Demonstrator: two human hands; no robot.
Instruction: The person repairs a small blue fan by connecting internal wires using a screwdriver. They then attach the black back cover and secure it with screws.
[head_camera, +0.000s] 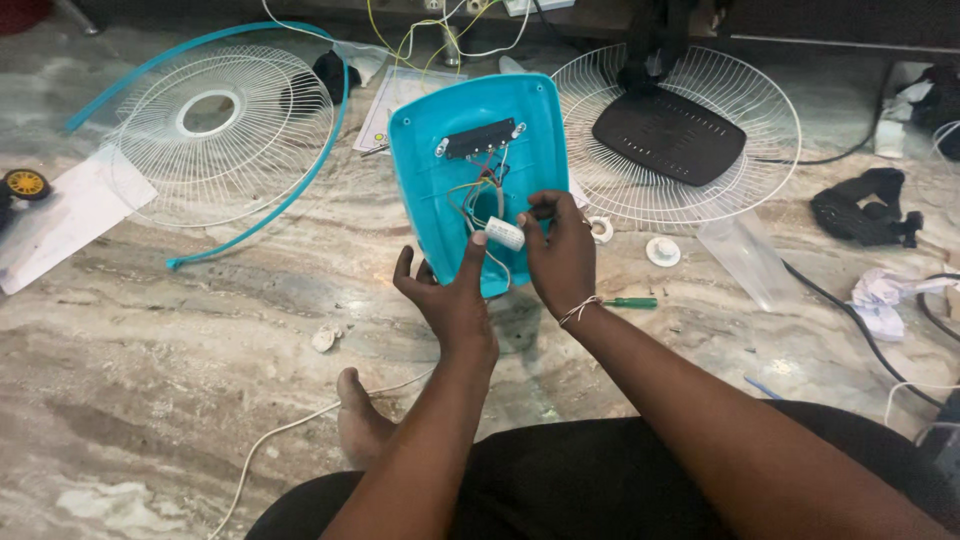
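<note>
On a marble floor (200, 320), with a white fan grille (215, 130) at ten o'clock, the left hand (450, 295) steadies an upturned teal fan base (450, 190) while the right hand (560, 255) pinches its white capacitor (505, 233), a wiring step apparently needing careful seating next.

Both hands meet at a small white cylindrical capacitor (504, 233), the left hand (450, 295) below it and the right hand (560, 255) beside it, over the open turquoise plastic fan base (470, 170) on the marble floor (200, 330). Left of the grip lies a white wire fan guard (215, 135); right and behind, a second wire guard (690, 140) carries a black plastic cover (668, 135). Just right of the grip lies a green-handled screwdriver (630, 302).
</note>
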